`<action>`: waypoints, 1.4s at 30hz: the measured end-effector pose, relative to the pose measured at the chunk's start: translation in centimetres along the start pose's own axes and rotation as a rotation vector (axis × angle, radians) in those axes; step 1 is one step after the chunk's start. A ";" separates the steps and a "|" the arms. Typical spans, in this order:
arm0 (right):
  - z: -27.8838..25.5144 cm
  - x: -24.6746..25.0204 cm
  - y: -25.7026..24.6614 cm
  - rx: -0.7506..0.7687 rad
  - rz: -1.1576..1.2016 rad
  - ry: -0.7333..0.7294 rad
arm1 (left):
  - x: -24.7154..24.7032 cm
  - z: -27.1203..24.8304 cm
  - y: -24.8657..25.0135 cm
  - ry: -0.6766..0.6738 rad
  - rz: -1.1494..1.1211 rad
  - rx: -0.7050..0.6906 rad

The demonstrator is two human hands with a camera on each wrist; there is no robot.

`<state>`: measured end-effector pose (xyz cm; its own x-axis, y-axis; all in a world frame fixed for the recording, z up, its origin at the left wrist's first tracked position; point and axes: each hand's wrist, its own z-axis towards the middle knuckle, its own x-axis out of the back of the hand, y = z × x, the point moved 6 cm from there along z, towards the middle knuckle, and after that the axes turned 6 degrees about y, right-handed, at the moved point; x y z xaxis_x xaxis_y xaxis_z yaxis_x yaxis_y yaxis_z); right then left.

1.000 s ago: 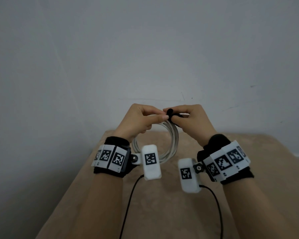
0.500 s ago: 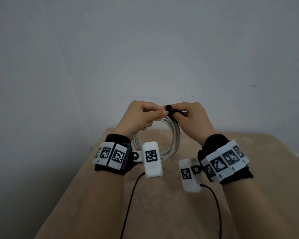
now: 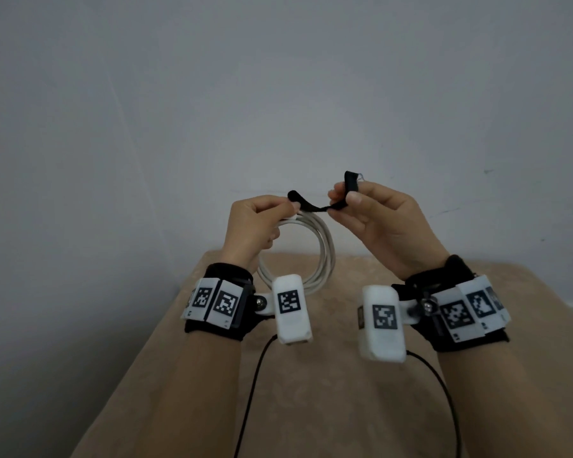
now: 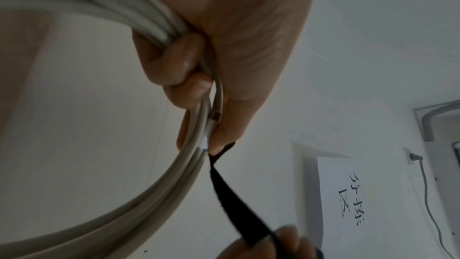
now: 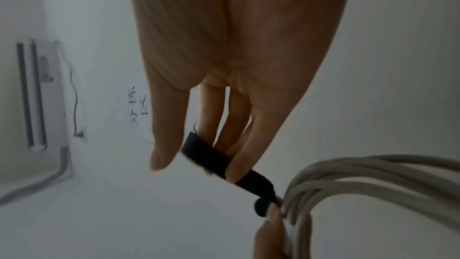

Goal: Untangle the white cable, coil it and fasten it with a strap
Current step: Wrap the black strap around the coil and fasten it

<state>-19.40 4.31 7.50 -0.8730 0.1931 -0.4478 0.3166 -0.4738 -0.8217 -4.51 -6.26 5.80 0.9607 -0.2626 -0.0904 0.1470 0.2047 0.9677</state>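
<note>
The white cable (image 3: 321, 246) hangs as a round coil of several loops in the air above the table. My left hand (image 3: 262, 219) grips the top of the coil (image 4: 159, 27), with its thumb holding one end of the black strap (image 3: 315, 206) against the loops. My right hand (image 3: 361, 206) pinches the strap's other end (image 5: 211, 157) between thumb and fingers, to the right of the coil (image 5: 348, 174). The strap (image 4: 239, 204) runs nearly taut between the two hands, and its free tip sticks up above my right fingers.
A beige table (image 3: 311, 408) lies below the hands against a plain grey wall (image 3: 278, 94). Two black cords (image 3: 248, 398) run down from the wrist cameras. A paper sign with handwriting (image 4: 353, 200) hangs on a wall off to the side.
My hands were together at the top of the coil, with the strap bunched between them. The right hand has moved away to the right, drawing the strap out long. The coil stays in the left hand.
</note>
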 end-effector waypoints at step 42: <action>-0.8 -2.0 2.7 -0.058 -0.347 0.128 | -1.8 -0.9 1.7 -0.166 -0.083 -0.122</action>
<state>-16.52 3.32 5.94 -0.8799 0.4410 -0.1767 0.0341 -0.3124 -0.9493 -5.75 -4.61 7.45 0.8937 -0.4327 -0.1184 0.2607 0.2861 0.9221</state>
